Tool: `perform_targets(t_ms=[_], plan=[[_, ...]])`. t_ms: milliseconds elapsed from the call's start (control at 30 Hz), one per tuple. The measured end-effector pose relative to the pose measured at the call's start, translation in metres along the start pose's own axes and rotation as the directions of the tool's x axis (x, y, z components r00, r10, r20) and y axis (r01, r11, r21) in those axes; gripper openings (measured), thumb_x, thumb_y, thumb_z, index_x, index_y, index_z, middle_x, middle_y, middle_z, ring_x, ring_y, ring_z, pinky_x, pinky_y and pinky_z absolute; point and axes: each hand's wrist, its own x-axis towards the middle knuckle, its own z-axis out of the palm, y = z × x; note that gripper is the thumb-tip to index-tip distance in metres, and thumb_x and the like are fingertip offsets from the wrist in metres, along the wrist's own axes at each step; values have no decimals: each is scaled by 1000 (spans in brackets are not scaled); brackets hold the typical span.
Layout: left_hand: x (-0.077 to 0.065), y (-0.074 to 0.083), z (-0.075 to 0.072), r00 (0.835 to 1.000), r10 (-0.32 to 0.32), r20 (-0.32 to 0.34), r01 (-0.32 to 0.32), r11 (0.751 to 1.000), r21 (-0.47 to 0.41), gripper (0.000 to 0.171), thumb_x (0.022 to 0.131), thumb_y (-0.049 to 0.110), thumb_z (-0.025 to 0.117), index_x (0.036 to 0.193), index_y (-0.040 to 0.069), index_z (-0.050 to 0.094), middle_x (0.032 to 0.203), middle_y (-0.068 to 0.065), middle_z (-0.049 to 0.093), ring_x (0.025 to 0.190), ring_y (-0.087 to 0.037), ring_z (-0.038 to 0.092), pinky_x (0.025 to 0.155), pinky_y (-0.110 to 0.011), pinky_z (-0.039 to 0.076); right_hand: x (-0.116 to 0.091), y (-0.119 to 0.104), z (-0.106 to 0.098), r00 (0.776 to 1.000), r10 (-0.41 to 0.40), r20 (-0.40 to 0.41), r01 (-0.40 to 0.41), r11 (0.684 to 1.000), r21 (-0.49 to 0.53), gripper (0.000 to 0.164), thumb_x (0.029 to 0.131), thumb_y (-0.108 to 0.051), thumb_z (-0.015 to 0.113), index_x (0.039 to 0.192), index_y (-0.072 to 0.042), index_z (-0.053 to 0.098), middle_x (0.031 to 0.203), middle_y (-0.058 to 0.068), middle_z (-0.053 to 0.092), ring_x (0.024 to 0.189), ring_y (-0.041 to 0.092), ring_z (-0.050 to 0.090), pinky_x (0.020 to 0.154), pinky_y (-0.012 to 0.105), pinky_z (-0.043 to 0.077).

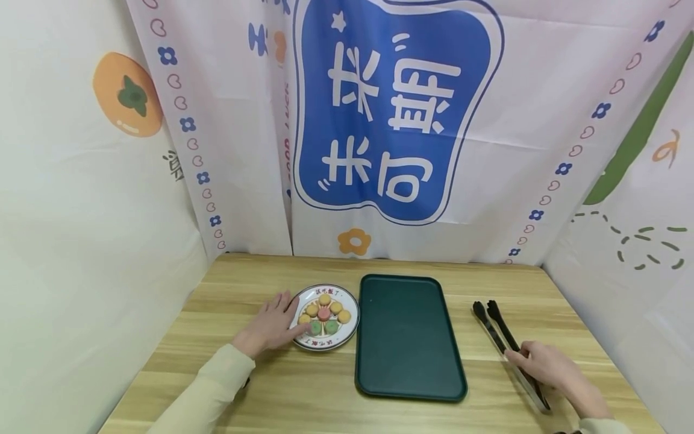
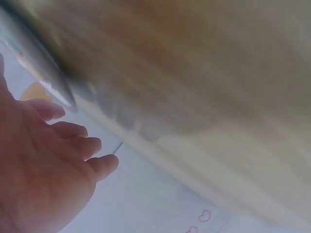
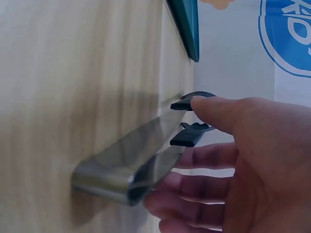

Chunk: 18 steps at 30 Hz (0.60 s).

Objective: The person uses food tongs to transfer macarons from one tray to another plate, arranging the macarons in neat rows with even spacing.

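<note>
A white plate [image 1: 349, 301] with red lettering and a dark rim line holds several small round cookies [image 1: 323, 314], yellow, green and one pink. My left hand [image 1: 271, 324] lies at the plate's left edge, fingers extended, thumb reaching over the rim. In the left wrist view the palm and fingertips [image 2: 104, 166] show beside the plate's edge [image 2: 41, 63]. On the right, my right hand [image 1: 550, 364] holds the metal tongs [image 1: 504, 327] with black tips, which lie on the table. The right wrist view shows the thumb against one arm of the tongs [image 3: 104, 179] and fingers along the other.
A dark green rectangular tray [image 1: 409, 337] lies between the plate and the tongs. Under everything is a wood-grain table [image 1: 303, 392]. Printed cloth [image 1: 244, 150] hangs behind the table, with light walls of cloth at both sides.
</note>
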Motion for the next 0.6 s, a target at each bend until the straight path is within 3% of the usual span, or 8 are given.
perform_targets(t_ms=[200, 433, 600], plan=[[12, 1, -16, 999, 35, -20, -34, 998, 53, 81, 98, 62, 40, 151, 1, 35, 156, -31, 27, 145, -49, 26, 117, -65, 24, -2, 1, -3, 999, 6, -39, -5, 1000, 18, 41, 99, -48, 51, 79, -12, 58, 59, -2, 42, 56, 15, 41, 50, 28, 32], [20, -1, -43, 997, 70, -30, -68, 995, 74, 76, 99, 56, 45, 147, -2, 41, 150, -32, 37, 141, -50, 32, 115, -65, 28, 9, -9, -17, 992, -53, -116, 57, 998, 35, 39, 101, -41, 50, 85, -9, 66, 69, 0, 60, 61, 15, 51, 53, 30, 40], [24, -4, -62, 992, 97, -79, -91, 993, 68, 69, 99, 50, 49, 144, -2, 44, 147, -32, 42, 138, -50, 37, 114, -65, 30, 21, -20, -29, 983, -93, -158, 101, 994, 43, 40, 102, -38, 50, 86, -6, 67, 64, 0, 58, 56, 14, 51, 52, 29, 40]])
